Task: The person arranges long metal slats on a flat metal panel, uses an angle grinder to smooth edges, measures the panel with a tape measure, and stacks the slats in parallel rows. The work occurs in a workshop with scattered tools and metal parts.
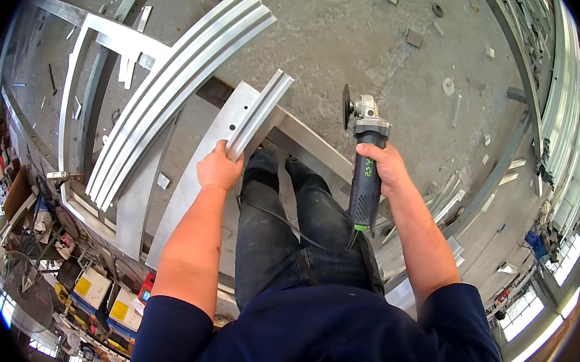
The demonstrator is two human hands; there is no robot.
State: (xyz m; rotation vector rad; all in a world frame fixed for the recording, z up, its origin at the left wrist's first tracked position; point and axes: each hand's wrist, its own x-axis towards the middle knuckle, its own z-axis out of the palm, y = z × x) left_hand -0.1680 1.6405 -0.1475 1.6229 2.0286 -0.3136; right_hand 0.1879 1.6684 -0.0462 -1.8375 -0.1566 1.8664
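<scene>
Head view: what are the two hands grasping?

Left hand (219, 166) is gripping the near end of a short, straight, ribbed silver metal profile (260, 115). Right hand (382, 168) is clasping the body of a black angle grinder with a grey metal head and a green tail end (368, 160).

And where is the short profile lying?

It is resting along the right side of a flat, pale silver metal plate with round dark holes (219, 133), pointing away from the person. A broad, curved, ribbed silver profile (167, 91) is lying to its left.

How far is the work getting?

Judging by this, the readying is done: one hand is steadying the piece, the other is bearing the tool. The grinder's thin dark disc (345, 106) is standing edge-on, apart from the profile, so no contact is happening.

Is any finished surface showing?

I'm seeing no clear cut or ground mark at this size, so I cannot tell how much is left. Whether the disc is spinning, I cannot tell either.
</scene>
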